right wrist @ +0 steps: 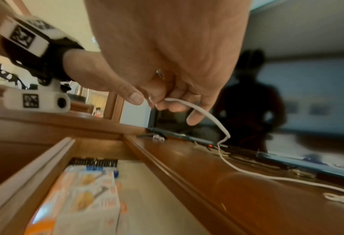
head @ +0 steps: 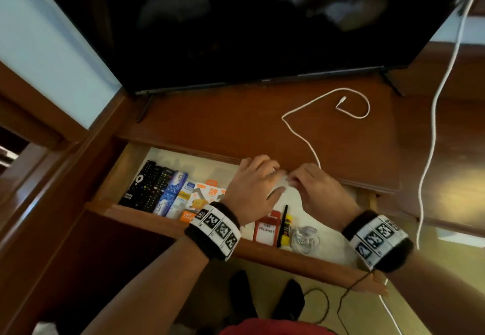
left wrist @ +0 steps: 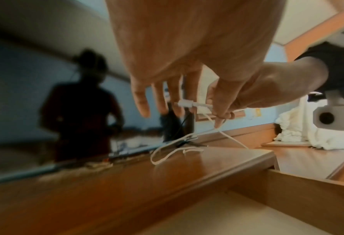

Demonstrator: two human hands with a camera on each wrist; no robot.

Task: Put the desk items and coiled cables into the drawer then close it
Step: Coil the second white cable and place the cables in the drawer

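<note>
White cable (head: 301, 135) trails loose across the desk (head: 210, 119), one end at its front edge above the open drawer (head: 328, 240). Your right hand (head: 319, 190) pinches that end; your left hand (head: 253, 187) is spread, fingertips at the plug. Step looks like starting the coil. Next: wind loops, then lay it beside the coiled cable (head: 305, 238).

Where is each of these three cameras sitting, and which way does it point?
Head: worn on the head, looking down at the open drawer and desk; shows both forearms, left hand and right hand.
Left wrist: under the left wrist, looking along the left hand toward the dark screen; the right hand pinches the white cable.
Right wrist: under the right wrist, looking along the right hand gripping the cable; the left wrist appears.
Shared: all three show the white cable and the drawer.
</note>
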